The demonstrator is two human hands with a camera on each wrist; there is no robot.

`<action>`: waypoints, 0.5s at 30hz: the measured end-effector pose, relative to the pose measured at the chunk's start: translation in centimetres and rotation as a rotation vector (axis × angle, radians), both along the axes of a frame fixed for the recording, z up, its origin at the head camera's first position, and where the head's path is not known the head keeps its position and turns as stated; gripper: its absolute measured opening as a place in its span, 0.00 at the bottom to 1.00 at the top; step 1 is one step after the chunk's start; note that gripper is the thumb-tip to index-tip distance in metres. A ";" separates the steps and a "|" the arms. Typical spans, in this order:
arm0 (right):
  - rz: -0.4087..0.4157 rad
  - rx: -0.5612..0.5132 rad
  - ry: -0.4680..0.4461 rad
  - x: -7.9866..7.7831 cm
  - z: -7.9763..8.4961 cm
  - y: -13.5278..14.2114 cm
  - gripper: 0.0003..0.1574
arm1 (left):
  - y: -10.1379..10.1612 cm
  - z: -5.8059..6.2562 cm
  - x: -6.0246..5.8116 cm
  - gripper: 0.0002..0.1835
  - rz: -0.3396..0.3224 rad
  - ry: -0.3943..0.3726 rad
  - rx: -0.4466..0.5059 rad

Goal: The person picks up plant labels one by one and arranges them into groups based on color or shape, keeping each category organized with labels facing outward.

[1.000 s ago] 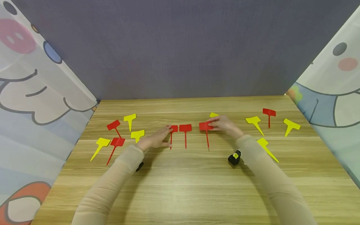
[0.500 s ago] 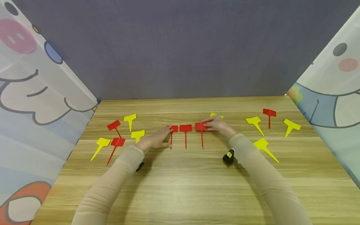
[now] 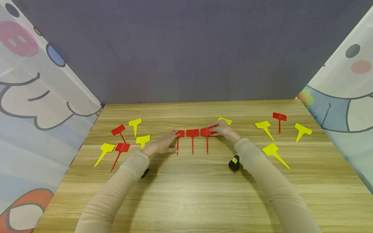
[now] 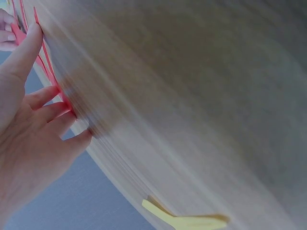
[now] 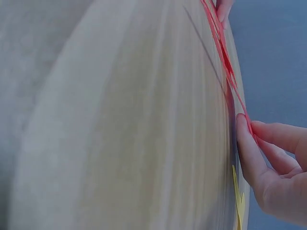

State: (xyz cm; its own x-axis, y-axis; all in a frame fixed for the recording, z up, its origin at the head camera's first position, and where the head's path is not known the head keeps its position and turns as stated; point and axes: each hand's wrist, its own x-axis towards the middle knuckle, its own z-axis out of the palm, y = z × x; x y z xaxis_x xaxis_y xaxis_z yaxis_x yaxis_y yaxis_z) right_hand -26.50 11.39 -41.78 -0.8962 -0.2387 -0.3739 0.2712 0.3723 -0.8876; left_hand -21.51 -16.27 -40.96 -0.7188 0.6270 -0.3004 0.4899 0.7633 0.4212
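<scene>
Across the middle of the wooden tabletop: three red T-shaped tags in a row, stems toward the person, narrow gaps between heads. Left hand at the left red tag: fingers nearly straight and spread, fingertips touching the head, thumb by the stem, no closed grasp. Middle red tag: untouched. Right hand at the right red tag: head pinched firmly between thumb and fingers, no slack. Contact of its stem with the tabletop: impossible to tell.

Step in hand, as judged: setting the right red tag level with its neighbours. Match the gap to that on the other side of the middle red tag. Align upper edges and set stems parallel. Lower the head flat before spreading thumb and fingers; release without dragging. Press lightly with the left fingertips to avoid skewing the left red tag.

Nearest obstruction: back yellow tag, just behind the right hand and partly covered. Lift before withdrawing, to avoid brushing it. Beside the right sleeve: front yellow tag. Mind also the near-left yellow tag, stem partly hidden behind the left hand.

Farther left: two red tags, nearly end to end, and two more yellow tags. Farther right: one far red tag between two yellow ones. Beneath the right wrist: black device, best carried clear of the stems.
</scene>
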 end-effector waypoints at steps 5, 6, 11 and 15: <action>-0.005 0.042 0.014 0.0 0.0 -0.4 0.20 | 0.0 -0.1 0.0 0.41 -0.001 0.008 0.003; -0.005 0.053 0.019 0.0 0.0 -0.5 0.20 | 0.0 -0.1 0.0 0.41 -0.001 0.008 0.004; 0.011 0.098 0.064 0.1 0.0 -0.7 0.19 | 0.1 -0.1 -0.1 0.41 0.002 0.010 0.004; 0.014 0.122 0.096 0.1 0.0 -0.9 0.18 | 0.0 -0.1 0.0 0.41 0.001 0.013 0.006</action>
State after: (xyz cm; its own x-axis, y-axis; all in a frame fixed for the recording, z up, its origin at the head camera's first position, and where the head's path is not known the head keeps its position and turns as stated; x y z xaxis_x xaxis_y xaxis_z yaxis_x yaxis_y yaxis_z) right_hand -26.37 10.46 -41.79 -0.9261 -0.2095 -0.3137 0.1813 0.4821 -0.8572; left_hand -21.56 -16.23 -41.06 -0.7236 0.6277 -0.2871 0.4945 0.7616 0.4189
